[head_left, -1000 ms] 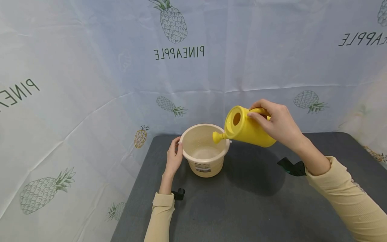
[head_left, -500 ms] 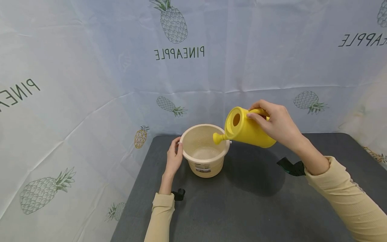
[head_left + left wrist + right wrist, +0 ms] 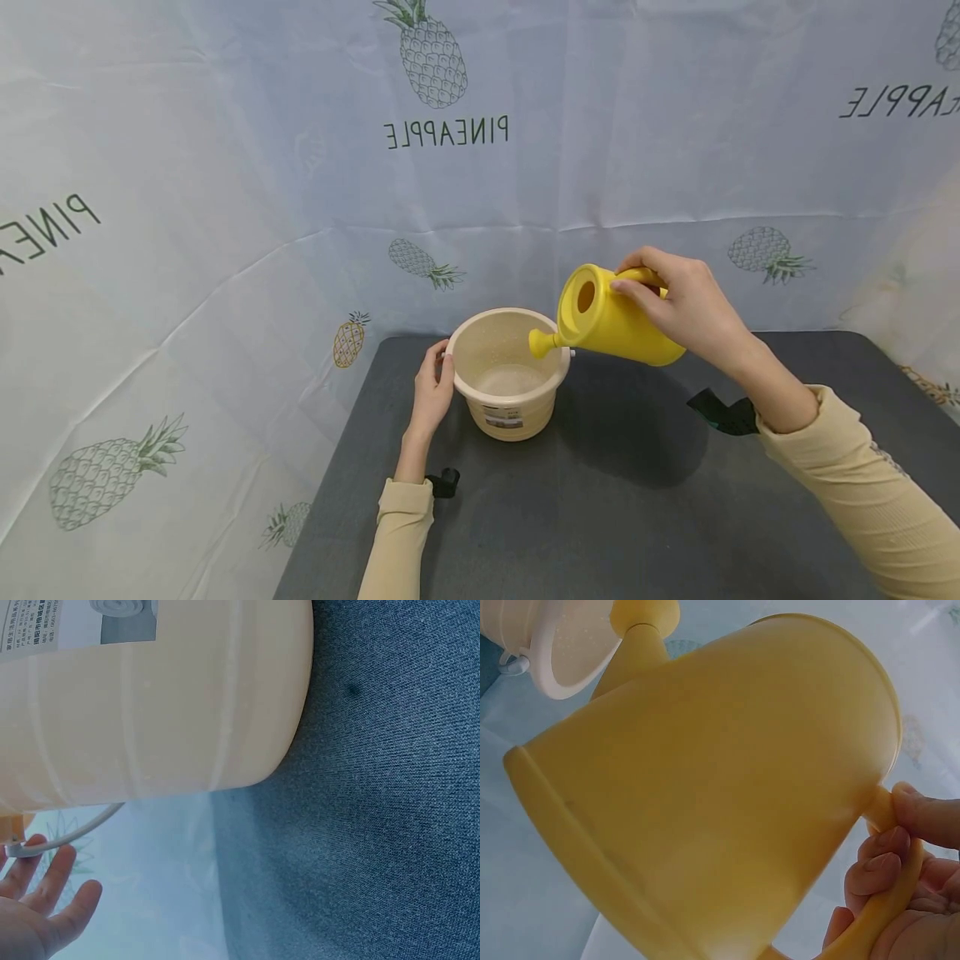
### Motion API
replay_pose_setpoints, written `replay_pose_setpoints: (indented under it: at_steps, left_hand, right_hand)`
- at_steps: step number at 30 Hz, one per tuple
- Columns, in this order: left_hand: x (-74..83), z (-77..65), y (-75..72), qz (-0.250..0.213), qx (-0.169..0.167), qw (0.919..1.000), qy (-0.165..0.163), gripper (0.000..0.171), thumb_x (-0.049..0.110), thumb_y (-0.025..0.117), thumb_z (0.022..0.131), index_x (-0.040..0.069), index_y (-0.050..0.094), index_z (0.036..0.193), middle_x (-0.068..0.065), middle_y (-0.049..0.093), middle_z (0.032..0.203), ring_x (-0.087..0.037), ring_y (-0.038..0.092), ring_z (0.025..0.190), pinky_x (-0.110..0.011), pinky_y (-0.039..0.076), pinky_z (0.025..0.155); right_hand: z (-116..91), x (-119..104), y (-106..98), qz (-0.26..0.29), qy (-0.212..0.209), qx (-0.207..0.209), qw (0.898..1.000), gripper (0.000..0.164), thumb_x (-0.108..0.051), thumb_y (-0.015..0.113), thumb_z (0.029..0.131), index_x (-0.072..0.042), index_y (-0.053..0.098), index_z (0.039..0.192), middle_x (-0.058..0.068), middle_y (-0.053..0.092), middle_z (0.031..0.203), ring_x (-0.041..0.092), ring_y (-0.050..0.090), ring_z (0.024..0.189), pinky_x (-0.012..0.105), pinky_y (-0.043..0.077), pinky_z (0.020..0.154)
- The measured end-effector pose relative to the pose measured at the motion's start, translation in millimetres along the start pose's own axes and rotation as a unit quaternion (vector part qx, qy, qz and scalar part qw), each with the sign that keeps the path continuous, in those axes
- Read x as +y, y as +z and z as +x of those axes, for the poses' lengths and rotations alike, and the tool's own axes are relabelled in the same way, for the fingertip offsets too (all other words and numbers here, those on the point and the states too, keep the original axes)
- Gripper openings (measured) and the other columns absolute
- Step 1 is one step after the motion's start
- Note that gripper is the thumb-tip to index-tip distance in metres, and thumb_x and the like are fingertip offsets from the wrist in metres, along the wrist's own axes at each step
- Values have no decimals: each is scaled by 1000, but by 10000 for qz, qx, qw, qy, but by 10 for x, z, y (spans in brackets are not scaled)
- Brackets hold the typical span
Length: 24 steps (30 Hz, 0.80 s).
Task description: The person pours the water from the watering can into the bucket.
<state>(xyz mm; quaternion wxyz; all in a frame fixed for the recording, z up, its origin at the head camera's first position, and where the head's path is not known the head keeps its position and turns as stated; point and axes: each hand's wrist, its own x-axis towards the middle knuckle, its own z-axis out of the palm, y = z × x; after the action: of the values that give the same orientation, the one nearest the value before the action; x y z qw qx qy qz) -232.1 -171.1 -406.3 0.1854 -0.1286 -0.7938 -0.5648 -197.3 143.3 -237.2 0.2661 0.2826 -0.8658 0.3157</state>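
Note:
A cream plastic bucket with a label on its front stands upright on the dark table. My left hand rests against the bucket's left side, thumb at the rim. In the left wrist view, its fingers are spread and fairly straight beside the grey bail handle. A yellow watering can is tilted left above the table, its spout head over the bucket's right rim. My right hand grips the can's handle, with fingers curled round it and thumb on top. Droplet-like specks dot the bucket's inner wall.
The dark grey table has a fabric-like surface. Behind and left hangs a pale curtain printed with pineapples, close to the table's back edge. Black straps sit at the left wrist and right wrist.

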Motion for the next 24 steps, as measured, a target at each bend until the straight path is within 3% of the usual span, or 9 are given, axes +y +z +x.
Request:
replay_pose_setpoints:
  at_steps: [24]
  left_hand:
    - [-4,0,1,-36,-28,10000,-27,37,7,40,100,-9,41,133,-29,46,126,-39,48,113,-51,44,81]
  right_hand:
    - [14,-9,6,40,-67,-94,9999,13,-5,66,85,-4,63,97,4,63,84,14,50,68,18,39,62]
